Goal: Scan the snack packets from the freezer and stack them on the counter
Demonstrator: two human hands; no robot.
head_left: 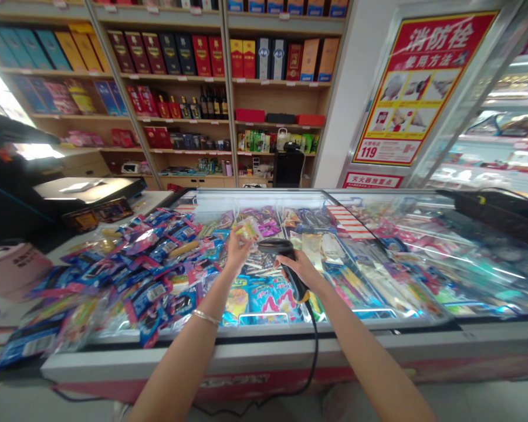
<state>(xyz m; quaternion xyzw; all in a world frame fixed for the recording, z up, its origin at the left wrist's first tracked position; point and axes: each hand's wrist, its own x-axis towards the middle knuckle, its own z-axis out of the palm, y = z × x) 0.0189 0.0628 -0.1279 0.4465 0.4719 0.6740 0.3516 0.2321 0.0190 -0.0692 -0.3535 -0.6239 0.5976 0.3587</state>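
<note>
My left hand [237, 251], with a bangle on its wrist, pinches a small clear-and-yellow wrapped packet [247, 228] above the freezer's glass top. Its exact kind is too small to make out. Wrapped round the handle of a black barcode scanner [297, 275] is my right hand [303, 269]; the scanner head points left, towards the packet. From the handle a black cable hangs over the freezer front to the floor. Left of my hands lies a heap of blue and pink packaged ice pops [152, 290] on the glass.
The chest freezer [264, 339] holds many colourful packs under its glass. A pink box [13, 269] and a counter stand at the left. Shelves of boxed bottles [176, 53] line the back wall; a dark tray [501, 217] lies on the freezer's right part.
</note>
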